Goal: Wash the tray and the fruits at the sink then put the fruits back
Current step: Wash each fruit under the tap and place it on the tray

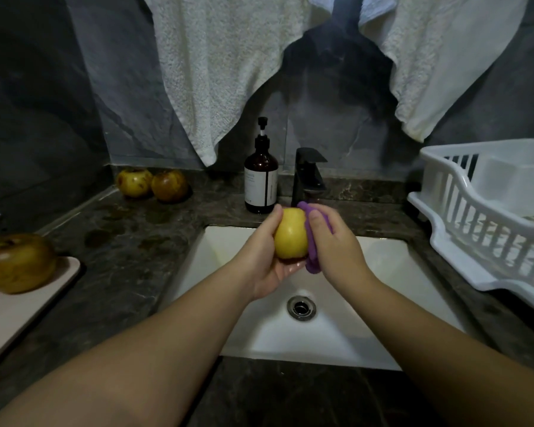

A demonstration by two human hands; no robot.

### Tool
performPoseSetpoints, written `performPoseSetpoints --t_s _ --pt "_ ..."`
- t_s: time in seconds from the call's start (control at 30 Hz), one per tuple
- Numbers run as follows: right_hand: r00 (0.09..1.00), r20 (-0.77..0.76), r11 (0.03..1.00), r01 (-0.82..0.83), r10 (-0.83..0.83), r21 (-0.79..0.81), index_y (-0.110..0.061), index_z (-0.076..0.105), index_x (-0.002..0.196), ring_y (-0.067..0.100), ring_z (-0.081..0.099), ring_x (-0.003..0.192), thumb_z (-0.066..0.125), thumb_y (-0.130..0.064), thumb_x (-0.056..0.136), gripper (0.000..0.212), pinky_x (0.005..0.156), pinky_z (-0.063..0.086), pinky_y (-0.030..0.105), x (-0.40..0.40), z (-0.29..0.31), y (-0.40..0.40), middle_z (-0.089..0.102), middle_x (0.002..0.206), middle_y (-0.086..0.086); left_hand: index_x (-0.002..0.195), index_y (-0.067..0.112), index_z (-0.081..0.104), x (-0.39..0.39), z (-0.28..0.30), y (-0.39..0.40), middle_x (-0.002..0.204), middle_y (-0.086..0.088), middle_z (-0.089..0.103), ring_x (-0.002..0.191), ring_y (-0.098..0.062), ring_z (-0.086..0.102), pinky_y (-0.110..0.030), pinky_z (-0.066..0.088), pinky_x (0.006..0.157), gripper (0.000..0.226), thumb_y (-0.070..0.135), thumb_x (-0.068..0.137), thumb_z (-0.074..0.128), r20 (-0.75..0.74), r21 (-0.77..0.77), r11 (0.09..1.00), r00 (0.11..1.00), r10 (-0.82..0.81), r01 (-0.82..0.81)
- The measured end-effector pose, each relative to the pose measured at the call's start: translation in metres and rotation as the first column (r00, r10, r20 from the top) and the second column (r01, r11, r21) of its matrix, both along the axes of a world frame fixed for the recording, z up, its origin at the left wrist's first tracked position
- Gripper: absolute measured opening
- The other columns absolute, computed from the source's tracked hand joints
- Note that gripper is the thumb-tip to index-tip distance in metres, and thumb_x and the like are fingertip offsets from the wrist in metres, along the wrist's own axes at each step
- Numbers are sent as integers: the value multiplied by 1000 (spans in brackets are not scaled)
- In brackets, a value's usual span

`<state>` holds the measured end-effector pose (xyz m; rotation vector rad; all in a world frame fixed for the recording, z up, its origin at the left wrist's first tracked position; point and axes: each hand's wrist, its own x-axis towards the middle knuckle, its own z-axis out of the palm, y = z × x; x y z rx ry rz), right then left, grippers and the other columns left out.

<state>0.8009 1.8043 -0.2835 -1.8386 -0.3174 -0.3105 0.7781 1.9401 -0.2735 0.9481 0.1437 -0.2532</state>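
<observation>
over the sink the left hand cups the yellow apple while the right hand presses a purple cloth to its side, so best turn the fruit steadily, grip firm, it looks slippery.

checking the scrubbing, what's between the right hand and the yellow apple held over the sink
In the head view, a purple scrubbing cloth lies between the right hand and the round yellow apple, pressed against the apple's side. The left hand cups the apple.
</observation>
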Motion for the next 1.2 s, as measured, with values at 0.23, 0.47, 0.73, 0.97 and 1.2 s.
performPoseSetpoints --t_s 0.23,0.47,0.73,0.97,1.2 --pt "999 14 999 39 -38 -11 -38 62 129 10 59 109 47 -43 106 28 89 54 33 0 1 0 56 127 -2 136 17 63 1 -1 -1 128 -16 73 118 -30 70 -43 62 93 56 56 96 63 24 43 999 999 31 -32" --pt "997 69 999 39 -36 -31 -40 61 129 1 57 106 49 -44 105 27 83 50 22 -2 1 3 54 127 -5 129 21 68 4 -3 -1 126 -10 74 117 -24 71 -38 60 96 50 53 92 71 51 121 991 997 54 -59" --pt "995 88 998 46 -42 -48 -40 61 126 2 56 109 50 -45 104 25 84 50 25 -3 1 3 53 126 -8 127 19 69 5 -6 0 121 -9 76 112 -23 72 -38 61 94 63 59 79 76 66 190 979 996 55 -66" --pt "998 30 999 51 -51 3 -40 62 126 4 57 109 49 -47 104 27 88 54 30 -3 0 1 56 127 -7 130 19 69 3 -8 -2 118 -6 75 103 -17 70 -30 57 88 69 55 72 81 35 201 979 998 -43 35" --pt "998 -33 999 46 -47 -27 -36 59 130 9 58 109 47 -45 105 29 87 53 29 1 -4 0 56 127 -1 122 21 71 2 -9 -3 111 -3 77 101 -16 71 -33 55 92 73 55 60 85 66 235 972 998 -12 -4"
